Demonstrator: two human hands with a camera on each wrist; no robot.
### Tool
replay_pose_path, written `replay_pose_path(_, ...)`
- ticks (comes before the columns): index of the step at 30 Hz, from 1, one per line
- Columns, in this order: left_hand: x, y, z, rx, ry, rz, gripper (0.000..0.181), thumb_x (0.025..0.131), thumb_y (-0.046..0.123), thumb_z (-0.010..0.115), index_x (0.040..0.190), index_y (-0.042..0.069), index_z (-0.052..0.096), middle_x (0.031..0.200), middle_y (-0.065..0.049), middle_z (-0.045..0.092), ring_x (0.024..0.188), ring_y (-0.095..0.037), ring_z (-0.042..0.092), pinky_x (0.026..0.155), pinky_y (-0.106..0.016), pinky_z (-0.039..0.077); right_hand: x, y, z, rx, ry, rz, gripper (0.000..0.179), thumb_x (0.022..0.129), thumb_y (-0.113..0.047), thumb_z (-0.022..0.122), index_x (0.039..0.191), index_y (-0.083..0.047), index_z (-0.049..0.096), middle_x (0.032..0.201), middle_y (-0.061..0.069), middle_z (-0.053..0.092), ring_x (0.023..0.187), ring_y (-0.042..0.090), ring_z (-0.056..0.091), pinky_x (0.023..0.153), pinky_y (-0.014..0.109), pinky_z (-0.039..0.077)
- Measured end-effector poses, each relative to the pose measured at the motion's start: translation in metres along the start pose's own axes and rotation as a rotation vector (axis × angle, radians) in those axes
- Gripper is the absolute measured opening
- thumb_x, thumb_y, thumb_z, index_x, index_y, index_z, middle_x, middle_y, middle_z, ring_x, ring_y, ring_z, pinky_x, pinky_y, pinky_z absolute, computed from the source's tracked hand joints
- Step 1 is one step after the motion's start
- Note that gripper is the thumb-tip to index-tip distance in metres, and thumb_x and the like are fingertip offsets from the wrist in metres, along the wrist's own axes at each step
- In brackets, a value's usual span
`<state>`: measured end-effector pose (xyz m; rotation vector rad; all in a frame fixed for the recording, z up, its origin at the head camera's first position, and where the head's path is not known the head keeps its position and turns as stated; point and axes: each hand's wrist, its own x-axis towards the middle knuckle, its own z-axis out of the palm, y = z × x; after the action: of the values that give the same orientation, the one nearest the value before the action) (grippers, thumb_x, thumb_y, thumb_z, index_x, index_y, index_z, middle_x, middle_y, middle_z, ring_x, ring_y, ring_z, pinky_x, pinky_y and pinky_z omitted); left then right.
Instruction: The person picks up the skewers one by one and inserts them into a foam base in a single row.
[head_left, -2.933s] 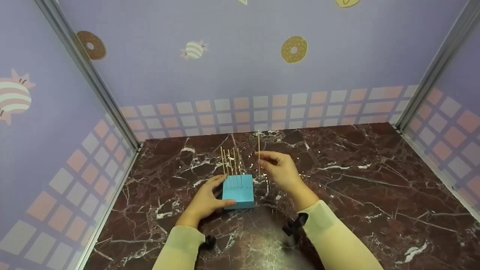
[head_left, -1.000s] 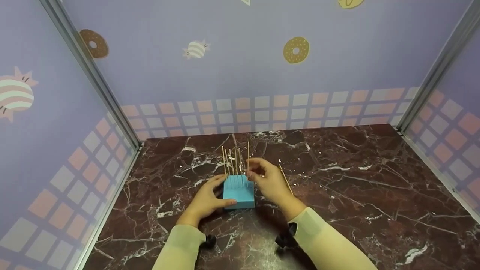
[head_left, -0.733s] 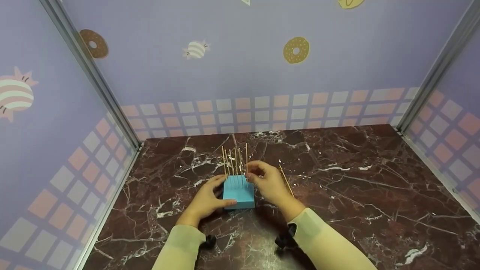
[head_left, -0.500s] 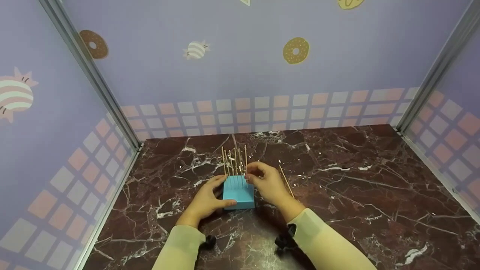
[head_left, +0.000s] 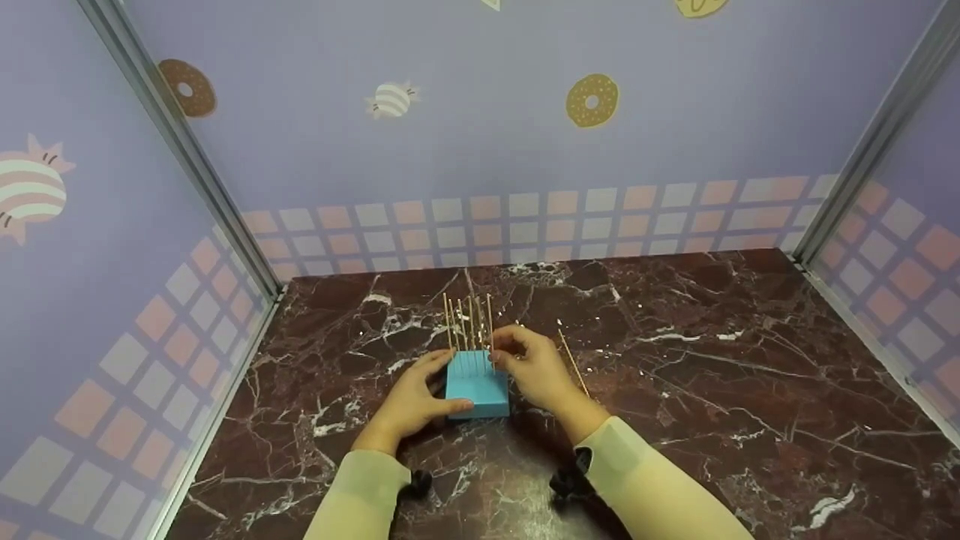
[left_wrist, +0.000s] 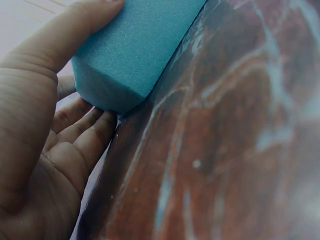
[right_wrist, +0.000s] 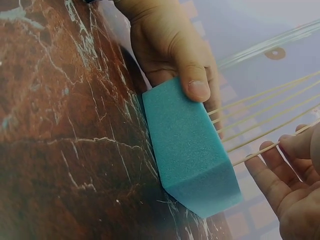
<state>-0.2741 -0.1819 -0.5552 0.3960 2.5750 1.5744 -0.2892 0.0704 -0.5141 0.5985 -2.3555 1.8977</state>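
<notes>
A light blue foam block (head_left: 478, 390) sits on the table, with several thin wooden skewers (head_left: 448, 319) standing upright in a row across its top. My left hand (head_left: 412, 397) grips the block from the left, the thumb over its near edge and the fingers around the far side; the left wrist view shows the block's end (left_wrist: 110, 90) beside the fingers. At the right end of the row, my right hand (head_left: 538, 371) pinches one upright skewer (head_left: 490, 319). In the right wrist view, this skewer (right_wrist: 255, 155) meets the block's top face near its corner.
Another skewer (head_left: 574, 364) lies on the dark red marbled table (head_left: 712, 420), just right of my right hand. Purple patterned panels (head_left: 480, 135) with metal corner posts enclose the table at the back and sides.
My right hand has brought the skewer leftward and down from beside the block to its top, and the skewer has sunk slightly lower. The left hand keeps its hold on the foam block.
</notes>
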Motion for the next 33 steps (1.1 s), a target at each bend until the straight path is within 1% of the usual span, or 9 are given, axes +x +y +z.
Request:
replay_pose_path(4, 0.0002, 0.0002, 0.0, 0.003, 0.001, -0.001, 0.11, 0.085, 0.032, 0.103, 0.173, 0.003, 0.044, 0.181, -0.021, 0.04, 0.168, -0.044, 0.042, 0.135, -0.053, 0.046, 0.0, 0.0002, 0.0, -0.022, 0.0, -0.001, 0.017, 0.102, 0.004, 0.078, 0.118, -0.002, 0.079, 0.112, 0.023, 0.08, 0.104, 0.024, 0.075, 0.09, 0.027, 0.071)
replay_pose_path(10, -0.0013, -0.0004, -0.0002, -0.011, -0.009, -0.008, 0.109, 0.086, 0.032, 0.103, 0.174, 0.005, 0.044, 0.182, -0.021, 0.038, 0.167, -0.045, 0.042, 0.134, -0.053, 0.047, 0.0003, 0.0021, 0.0002, -0.014, -0.002, -0.019, 0.016, 0.102, 0.004, 0.077, 0.118, -0.001, 0.078, 0.112, 0.021, 0.08, 0.104, 0.022, 0.075, 0.09, 0.029, 0.072)
replay_pose_path(14, -0.0021, -0.0009, -0.0005, -0.02, -0.021, -0.013, 0.109, 0.087, 0.034, 0.102, 0.175, 0.007, 0.042, 0.183, -0.021, 0.035, 0.168, -0.046, 0.041, 0.133, -0.054, 0.049, 0.001, 0.0033, 0.0006, -0.044, 0.006, -0.043, 0.015, 0.102, 0.003, 0.077, 0.117, 0.0, 0.078, 0.112, 0.021, 0.081, 0.104, 0.022, 0.076, 0.09, 0.027, 0.07)
replay_pose_path(19, -0.0009, -0.0017, -0.0004, -0.024, -0.019, -0.011, 0.11, 0.087, 0.034, 0.102, 0.175, 0.006, 0.042, 0.183, -0.02, 0.035, 0.167, -0.045, 0.042, 0.133, -0.053, 0.048, 0.0015, 0.0032, 0.0011, -0.064, 0.016, -0.05, 0.015, 0.101, 0.004, 0.078, 0.115, -0.001, 0.078, 0.111, 0.021, 0.081, 0.101, 0.021, 0.076, 0.088, 0.025, 0.069)
replay_pose_path(26, -0.0004, -0.0014, -0.0005, -0.01, -0.016, -0.012, 0.109, 0.086, 0.035, 0.102, 0.174, 0.007, 0.043, 0.183, -0.019, 0.036, 0.167, -0.044, 0.043, 0.133, -0.053, 0.048, 0.0007, 0.0027, 0.0009, -0.098, 0.022, -0.066, 0.013, 0.101, 0.003, 0.079, 0.111, -0.005, 0.077, 0.104, 0.013, 0.08, 0.099, 0.02, 0.075, 0.087, 0.024, 0.066)
replay_pose_path(31, -0.0006, -0.0004, -0.0007, -0.001, -0.009, -0.012, 0.11, 0.085, 0.034, 0.103, 0.174, 0.006, 0.044, 0.182, -0.019, 0.038, 0.168, -0.044, 0.042, 0.134, -0.053, 0.047, 0.0008, 0.0036, 0.001, -0.091, 0.015, -0.071, 0.013, 0.101, 0.003, 0.078, 0.113, 0.004, 0.075, 0.105, 0.013, 0.079, 0.101, 0.022, 0.075, 0.088, 0.025, 0.067)
replay_pose_path(33, -0.0005, 0.0007, -0.0007, -0.008, -0.008, -0.013, 0.11, 0.085, 0.033, 0.103, 0.173, 0.006, 0.044, 0.182, -0.02, 0.038, 0.168, -0.044, 0.041, 0.134, -0.052, 0.047, 0.0008, 0.0044, 0.001, -0.093, 0.014, -0.074, 0.013, 0.101, 0.004, 0.078, 0.114, 0.005, 0.075, 0.105, 0.014, 0.079, 0.101, 0.023, 0.075, 0.088, 0.024, 0.067)
